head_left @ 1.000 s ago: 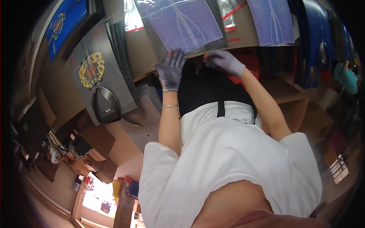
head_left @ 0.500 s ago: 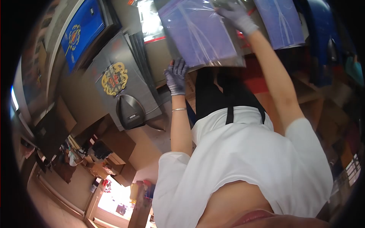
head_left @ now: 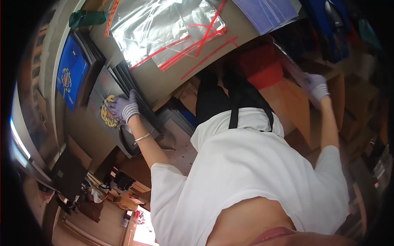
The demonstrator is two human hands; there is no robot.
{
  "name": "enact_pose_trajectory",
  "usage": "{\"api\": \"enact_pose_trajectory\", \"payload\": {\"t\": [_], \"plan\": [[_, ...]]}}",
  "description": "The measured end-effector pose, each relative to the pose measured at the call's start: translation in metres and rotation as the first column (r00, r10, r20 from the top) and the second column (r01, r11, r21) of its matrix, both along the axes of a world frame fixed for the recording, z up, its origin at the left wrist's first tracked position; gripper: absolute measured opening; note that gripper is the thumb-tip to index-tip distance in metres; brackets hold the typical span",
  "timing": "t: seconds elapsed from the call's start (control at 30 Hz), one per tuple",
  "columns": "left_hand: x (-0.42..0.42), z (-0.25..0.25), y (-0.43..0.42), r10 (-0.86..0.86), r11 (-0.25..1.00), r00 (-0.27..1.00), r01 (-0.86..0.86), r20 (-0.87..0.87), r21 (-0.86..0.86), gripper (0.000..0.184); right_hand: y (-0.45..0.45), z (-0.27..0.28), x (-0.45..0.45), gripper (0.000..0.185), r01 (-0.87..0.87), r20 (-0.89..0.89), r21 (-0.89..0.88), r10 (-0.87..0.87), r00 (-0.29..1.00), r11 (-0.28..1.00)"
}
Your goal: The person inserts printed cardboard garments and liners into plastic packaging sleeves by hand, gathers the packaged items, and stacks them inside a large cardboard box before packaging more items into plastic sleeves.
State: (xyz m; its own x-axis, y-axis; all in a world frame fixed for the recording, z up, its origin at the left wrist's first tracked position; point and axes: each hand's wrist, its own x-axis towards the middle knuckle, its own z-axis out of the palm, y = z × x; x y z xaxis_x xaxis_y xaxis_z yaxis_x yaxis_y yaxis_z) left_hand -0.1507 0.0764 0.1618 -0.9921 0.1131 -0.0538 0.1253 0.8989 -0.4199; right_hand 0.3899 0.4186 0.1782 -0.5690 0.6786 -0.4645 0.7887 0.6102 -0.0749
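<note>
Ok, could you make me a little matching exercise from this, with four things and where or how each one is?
A. Left hand
B. Right hand
C. Clear sleeves
D. Purple sheet

1. On the table, right of the sleeves
2. Partly covering the emblem on a grey bag
3. Edged with red strips
4. Beside a cardboard box

Pairs: A-2, B-4, C-3, D-1

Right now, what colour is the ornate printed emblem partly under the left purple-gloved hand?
The emblem shows mainly yellow, best in the head view.

Stacked gray panels (head_left: 105,119), gold-emblemed top
</note>
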Motion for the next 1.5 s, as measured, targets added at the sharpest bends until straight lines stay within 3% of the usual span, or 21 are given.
{"api": "enact_pose_trajectory", "payload": {"t": [0.13,0.3,0.4,0.47,0.6,0.67,0.77,0.9,0.93,0.97,1.0,1.03,1.07,1.1,1.17,1.23,1.3,1.33,1.4,1.47,1.5], "plan": [[0.0,-0.017,-0.011,-0.012,0.99,0.995,0.027,0.103,-0.14,0.061,-0.057,-0.143,-0.025,0.022,0.03,0.182,0.027,-0.035,0.983,0.999],[0.044,0.019,-0.015,-0.27,0.961,0.959,0.264,-0.082,-0.08,0.039,-0.103,-0.227,-0.081,0.035,-0.136,0.229,-0.35,0.226,0.947,0.927],[0.088,0.06,-0.011,-0.481,0.814,0.841,0.534,-0.25,0.229,0.027,-0.094,-0.194,-0.153,0.052,-0.201,-0.175,-0.537,0.124,0.977,0.819],[0.134,0.083,-0.009,-0.561,0.714,0.79,0.613,-0.247,0.338,0.027,-0.082,-0.127,-0.213,0.065,-0.031,-0.073,-0.994,-0.425,0.902,0.104],[0.206,0.091,-0.023,-0.737,0.554,0.675,0.631,-0.034,0.543,0.049,-0.058,-0.071,-0.307,0.057,-0.2,0.139,-0.856,-0.584,0.8,-0.477],[0.225,0.077,-0.035,-0.747,0.518,0.665,0.603,-0.022,0.607,0.044,-0.056,-0.082,-0.336,0.05,-0.324,-0.172,-0.906,-0.466,0.868,-0.27],[0.226,0.073,-0.038,-0.707,0.543,0.706,0.577,-0.039,0.61,0.039,-0.046,-0.023,-0.341,0.042,-0.255,-0.282,-0.949,-0.137,0.95,0.187],[0.208,0.065,-0.009,-0.738,0.28,0.635,0.596,-0.228,0.752,0.035,0.016,0.025,-0.299,0.038,-0.297,-0.476,-0.778,-0.212,0.853,0.554],[0.198,0.05,0.006,-0.779,0.225,0.601,0.536,-0.18,0.814,0.033,0.029,0.053,-0.277,0.029,-0.372,-0.641,-0.667,-0.243,0.728,0.646],[0.185,0.031,0.025,-0.817,0.172,0.56,0.465,-0.138,0.868,0.032,0.064,0.046,-0.248,0.022,-0.463,-0.762,-0.429,-0.036,0.646,0.776],[0.17,0.016,0.053,-0.833,0.115,0.528,0.462,-0.168,0.88,0.025,0.084,0.059,-0.228,0.021,-0.521,-0.82,0.139,0.393,0.416,0.842],[0.155,-0.005,0.085,-0.855,0.165,0.508,0.452,-0.101,0.877,0.019,0.082,0.081,-0.208,0.019,-0.417,-0.853,-0.027,0.196,0.483,0.909],[0.144,-0.031,0.118,-0.83,0.122,0.537,0.441,-0.152,0.889,0.014,0.101,0.071,-0.18,0.02,-0.382,-0.665,0.449,0.588,0.46,0.808],[0.129,-0.049,0.153,-0.862,0.212,0.505,0.441,-0.045,0.872,0.018,0.096,0.076,-0.163,0.021,-0.222,-0.845,0.18,0.266,0.463,0.958],[0.113,-0.068,0.202,-0.851,0.252,0.522,0.513,-0.065,0.821,0.018,0.089,0.08,-0.119,0.022,-0.181,-0.582,0.598,0.578,0.571,0.781],[0.092,-0.111,0.228,-0.853,0.367,0.52,0.548,0.037,0.751,0.015,0.072,0.077,-0.064,0.023,-0.101,-0.53,0.512,0.406,0.745,0.853],[0.079,-0.132,0.239,-0.864,0.39,0.494,0.527,0.102,0.755,0.014,0.048,0.07,-0.016,0.021,-0.214,-0.146,0.824,0.562,0.814,0.524],[0.069,-0.138,0.234,-0.878,0.364,0.464,0.485,0.119,0.795,0.013,0.037,0.054,0.012,0.019,-0.162,-0.199,0.795,0.505,0.84,0.584],[0.055,-0.164,0.215,-0.743,0.238,0.626,-0.082,0.236,0.968,0.016,0.002,0.039,0.038,0.018,0.083,-0.464,0.609,0.27,0.844,0.789],[0.048,-0.149,0.207,-0.719,0.253,0.634,-0.143,0.285,0.957,0.019,-0.036,0.037,0.021,0.02,0.418,-0.742,0.171,-0.162,0.651,0.892],[0.048,-0.138,0.203,-0.707,0.29,0.62,-0.184,0.34,0.939,0.019,-0.046,0.029,0.019,0.019,0.351,-0.696,0.27,-0.07,0.714,0.897]]}}
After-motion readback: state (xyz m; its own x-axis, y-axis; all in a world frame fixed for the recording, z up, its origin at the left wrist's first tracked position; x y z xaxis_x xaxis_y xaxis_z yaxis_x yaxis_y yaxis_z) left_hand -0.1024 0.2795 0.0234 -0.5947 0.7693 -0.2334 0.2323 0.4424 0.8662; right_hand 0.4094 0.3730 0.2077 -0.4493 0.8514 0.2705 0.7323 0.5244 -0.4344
